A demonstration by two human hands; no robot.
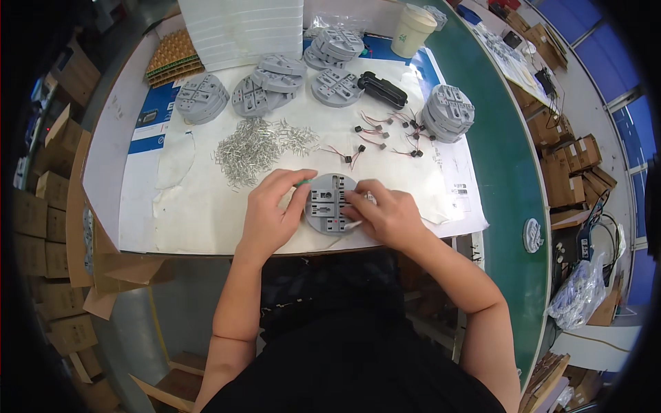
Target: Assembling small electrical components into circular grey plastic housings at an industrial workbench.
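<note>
A round grey plastic disc with slots and dark metal pieces lies flat near the table's front edge, between my two hands. My left hand is at its left edge, thumb and index finger closing around a small green piece too small to name. Over the right part of the disc, my right hand has its fingers bent and closed. Small white bits show at its fingertips, and what it grips there is mostly hidden. Beyond my left hand lies a pile of small silvery metal pieces.
Stacks of similar grey discs stand along the back, with another stack at the right. Several small black parts with thin wires lie before a black plastic case. A pale cup and a white foam block are farther back.
</note>
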